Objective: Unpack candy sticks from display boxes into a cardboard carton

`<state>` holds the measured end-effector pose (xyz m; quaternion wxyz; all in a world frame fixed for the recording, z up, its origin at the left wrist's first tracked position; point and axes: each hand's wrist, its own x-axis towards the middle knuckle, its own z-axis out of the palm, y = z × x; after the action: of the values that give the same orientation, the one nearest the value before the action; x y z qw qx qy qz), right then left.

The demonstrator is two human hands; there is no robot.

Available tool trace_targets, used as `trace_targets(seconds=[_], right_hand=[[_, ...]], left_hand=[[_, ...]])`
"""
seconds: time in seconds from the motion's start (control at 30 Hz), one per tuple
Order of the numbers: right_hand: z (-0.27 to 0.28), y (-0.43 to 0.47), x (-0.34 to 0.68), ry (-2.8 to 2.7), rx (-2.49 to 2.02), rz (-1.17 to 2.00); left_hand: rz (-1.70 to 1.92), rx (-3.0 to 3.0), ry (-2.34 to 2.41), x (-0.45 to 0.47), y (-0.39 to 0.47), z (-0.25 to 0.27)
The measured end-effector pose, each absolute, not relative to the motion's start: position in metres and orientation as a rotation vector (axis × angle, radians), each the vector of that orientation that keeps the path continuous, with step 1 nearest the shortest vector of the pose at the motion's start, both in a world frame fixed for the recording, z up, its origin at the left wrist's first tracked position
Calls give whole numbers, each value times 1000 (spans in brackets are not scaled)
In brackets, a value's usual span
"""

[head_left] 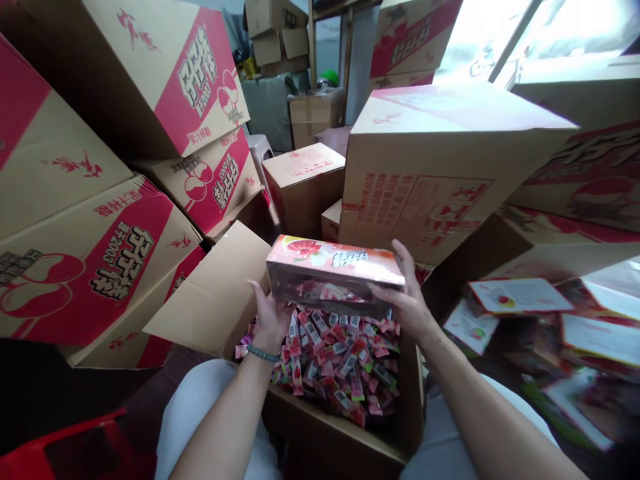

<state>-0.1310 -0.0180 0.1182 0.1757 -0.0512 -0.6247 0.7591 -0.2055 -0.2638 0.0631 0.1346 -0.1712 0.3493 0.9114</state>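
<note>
- Long pink-and-white printed cardboard box [345, 259] with a dark windowed side: held up over an open brown cardboard carton [320, 419], slightly tilted, lower at the right end.
- Left hand [271, 320], with a teal beaded bracelet [263, 353] at the wrist: half curled by the box's left end, thumb raised; exact finger contact hidden, so cannot tell how tightly.
- Right hand [407, 293]: bent around the right end, thumb along the windowed side, one finger reaching up behind; gripping the box, to judge by the pose.
- Step in hand, by judgement: steadying the box between both hands above the carton. Next move calls for an even two-handed hold, clear of the carton's rim.
- Inside the box: pink and clear wrapping, dimly visible; amount impossible to tell.
- Inside the carton: a loose heap of small pink, red and green plastic sachets [345, 360]; wide plain flap [213, 293] folded outward at left.
- Around: large tan-and-red printed cartons [135, 267] stacked at left, contents hidden; flat printed boxes [520, 297] lying at right, contents too blurred to tell.
</note>
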Motion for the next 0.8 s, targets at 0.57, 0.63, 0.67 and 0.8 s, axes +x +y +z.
trace_targets(seconds=[0.57,0.63,0.67,0.8], right_hand=[[131,30,-130,-1067,-468,2199],[131,32,-130,-1008,-458,2210],[131,34,-130,-969,-462,2230],[131,38,-125,-907,-477,2286]], left_hand=[[391,989,2679,-166,-188,-68],[264,847,2816,-193,-207,-79],[202,764,2863,-206,-216,-81],[62,421,2872,-246,-246,-77]])
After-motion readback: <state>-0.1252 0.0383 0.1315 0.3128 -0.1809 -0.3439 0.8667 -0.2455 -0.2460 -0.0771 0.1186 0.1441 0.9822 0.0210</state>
